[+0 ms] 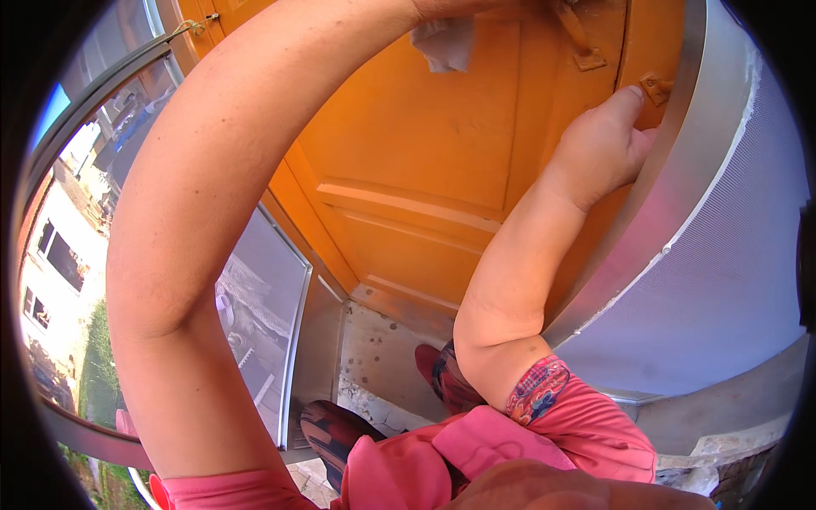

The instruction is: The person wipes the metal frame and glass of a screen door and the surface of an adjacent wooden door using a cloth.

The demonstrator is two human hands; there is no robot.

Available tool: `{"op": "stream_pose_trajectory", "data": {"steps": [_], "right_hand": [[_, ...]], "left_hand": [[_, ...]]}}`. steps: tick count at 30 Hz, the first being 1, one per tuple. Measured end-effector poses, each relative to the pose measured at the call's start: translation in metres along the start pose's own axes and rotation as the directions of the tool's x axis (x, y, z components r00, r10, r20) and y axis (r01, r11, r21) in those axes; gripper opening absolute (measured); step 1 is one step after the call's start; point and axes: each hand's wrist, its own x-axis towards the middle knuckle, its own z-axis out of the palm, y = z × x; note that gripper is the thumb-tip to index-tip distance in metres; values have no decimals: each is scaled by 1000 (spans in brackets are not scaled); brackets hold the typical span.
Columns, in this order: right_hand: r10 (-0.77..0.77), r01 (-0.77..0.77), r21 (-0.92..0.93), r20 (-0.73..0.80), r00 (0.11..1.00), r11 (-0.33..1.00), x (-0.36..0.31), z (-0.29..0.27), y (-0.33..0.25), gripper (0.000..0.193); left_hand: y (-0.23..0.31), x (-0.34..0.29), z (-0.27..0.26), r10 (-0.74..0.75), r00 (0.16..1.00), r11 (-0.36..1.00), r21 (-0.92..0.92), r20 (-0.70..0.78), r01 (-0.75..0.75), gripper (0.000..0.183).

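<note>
An orange panelled door (pixel 416 153) stands in front of me. My left arm arches up to it, and my left hand (pixel 463 7) is mostly cut off by the top edge. A crumpled greyish-white cloth (pixel 444 44) hangs right below that hand, seemingly held in it; the fingers do not show. Right of it is the door's orange pull handle (pixel 578 38). My right hand (pixel 608 140) is closed beside the door's right edge, thumb up near a small orange latch fitting (pixel 654 87). A metal frame edge (pixel 654 191) hides its fingertips and whatever they hold.
A screen panel (pixel 680 289) in that metal frame curves along the right. Left stands another framed panel (pixel 268 314), beside a large window (pixel 64 280) showing buildings and greenery. Below the door lies a stained stone sill (pixel 370 340), with my feet close to it.
</note>
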Motion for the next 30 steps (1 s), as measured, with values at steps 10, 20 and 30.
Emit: {"op": "stream_pose_trajectory", "data": {"steps": [10,20,30], "right_hand": [[350,-413,270,253,902,869,-10,2,-47,40],[225,-445,572,415,882,689,7,-5,-53,42],[457,-534,332,283,843,778,1,-6,-68,54]], "left_hand": [[11,28,-12,-104,993,992,-78,-47,100,25],[56,20,16,-269,963,672,-719,-13,178,46],[30,11,11,-272,957,852,-438,97,287,56]]}}
